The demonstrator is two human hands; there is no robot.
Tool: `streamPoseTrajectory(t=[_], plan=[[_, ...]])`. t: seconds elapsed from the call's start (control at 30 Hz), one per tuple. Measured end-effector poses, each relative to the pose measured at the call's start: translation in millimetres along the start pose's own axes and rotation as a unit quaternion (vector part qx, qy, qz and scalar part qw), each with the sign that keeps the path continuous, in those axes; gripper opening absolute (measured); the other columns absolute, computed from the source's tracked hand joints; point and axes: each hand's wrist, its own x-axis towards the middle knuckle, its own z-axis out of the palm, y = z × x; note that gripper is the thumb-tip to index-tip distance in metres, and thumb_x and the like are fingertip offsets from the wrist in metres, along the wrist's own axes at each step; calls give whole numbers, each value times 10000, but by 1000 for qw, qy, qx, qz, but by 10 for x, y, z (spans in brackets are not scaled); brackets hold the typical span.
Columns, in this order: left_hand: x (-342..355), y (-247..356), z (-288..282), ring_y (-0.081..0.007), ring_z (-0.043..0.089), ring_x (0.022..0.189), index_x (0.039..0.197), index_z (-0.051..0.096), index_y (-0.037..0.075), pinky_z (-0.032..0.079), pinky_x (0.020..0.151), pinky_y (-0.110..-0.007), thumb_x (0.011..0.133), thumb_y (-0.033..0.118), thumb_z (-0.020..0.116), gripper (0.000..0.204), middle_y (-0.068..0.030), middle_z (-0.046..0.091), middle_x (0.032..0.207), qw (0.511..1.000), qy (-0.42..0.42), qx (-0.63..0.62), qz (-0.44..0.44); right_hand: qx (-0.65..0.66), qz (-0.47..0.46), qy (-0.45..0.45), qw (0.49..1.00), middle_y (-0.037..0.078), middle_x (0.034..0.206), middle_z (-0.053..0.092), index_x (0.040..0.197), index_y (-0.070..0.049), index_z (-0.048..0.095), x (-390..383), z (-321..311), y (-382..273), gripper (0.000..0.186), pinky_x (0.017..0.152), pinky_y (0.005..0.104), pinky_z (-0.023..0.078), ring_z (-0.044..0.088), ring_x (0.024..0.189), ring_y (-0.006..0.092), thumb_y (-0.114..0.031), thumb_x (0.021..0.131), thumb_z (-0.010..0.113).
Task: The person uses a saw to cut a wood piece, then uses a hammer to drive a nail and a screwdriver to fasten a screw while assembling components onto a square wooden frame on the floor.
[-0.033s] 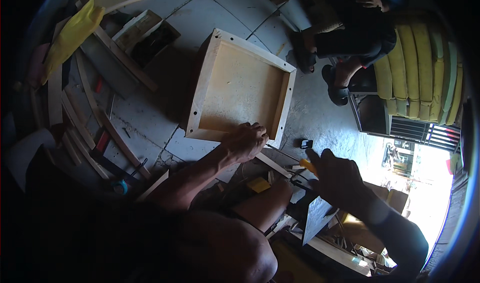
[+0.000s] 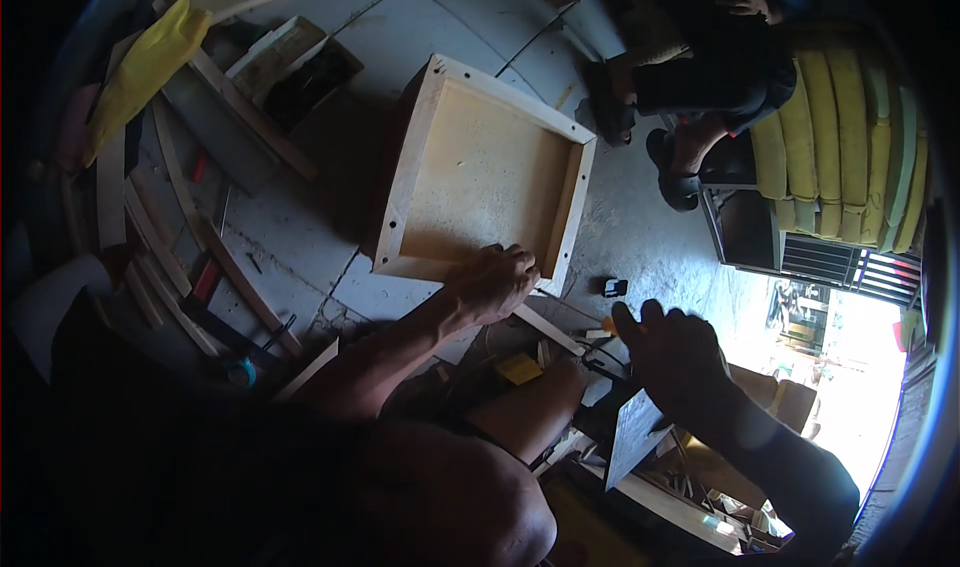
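A square, shallow wooden box [image 2: 490, 172] with a pale rim lies open side up on the floor ahead of me. Dark round holes dot its rim. My left hand [image 2: 490, 285] grips the near side of the box close to its right corner, fingers bent over the rim. To its right, my right hand [image 2: 672, 352] is closed around the orange-yellow handle of a screwdriver [image 2: 608, 325]. The thin shaft points left toward the near right corner of the box, beside my left fingers. Its tip is too small to make out.
Curved wooden strips [image 2: 240, 277] and a yellow cloth [image 2: 145, 82] lie at left, near a small open box [image 2: 295, 72]. A small black object [image 2: 614, 288] sits on the floor. Another person [image 2: 690, 87] sits at far right, beside stacked yellow cushions [image 2: 835, 137].
My right hand has turned slightly around the screwdriver, and less of the handle shows now. My left hand stays on the box rim.
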Motion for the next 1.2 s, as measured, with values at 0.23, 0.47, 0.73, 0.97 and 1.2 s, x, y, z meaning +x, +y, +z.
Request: streamPoseTrajectory(t=[0.23,0.47,0.73,0.97,1.2], plan=[[-60,-56,108,-242,659,1039,995,677,44,555,883,-396,892,159,676,154,-89,656,1009,999,38,13,5,343,191,-209,895,129,930,634,1242,-26,643,373,32,159,330,663,423,587,710,784,278,-237,993,595],[13,90,85,-245,667,1039,1007,676,50,556,887,-402,897,164,684,159,-88,662,1014,1000,20,-19,16,-47,-72,16,996,195,938,629,1220,23,647,-23,117,-69,427,663,488,572,689,702,376,-319,965,673],[-42,-20,-51,-255,675,1065,1012,682,35,560,911,-410,902,150,672,160,-106,676,1028,1000,0,6,-22,77,14,28,997,145,993,694,1084,-17,687,163,12,76,296,690,474,589,736,801,327,-290,974,653],[-31,-19,25,-258,674,1053,1016,677,41,561,911,-409,904,150,671,156,-99,673,1017,1000,13,20,-3,283,158,-146,935,137,924,676,1235,-58,659,356,-56,173,356,746,430,590,728,832,293,-218,917,657],[-12,37,43,-251,672,1051,1016,676,43,564,903,-400,897,150,679,160,-93,668,1016,1000,20,18,12,-22,-68,-22,997,142,1043,688,1256,-47,645,125,245,161,380,754,441,610,739,844,300,-250,937,682]])
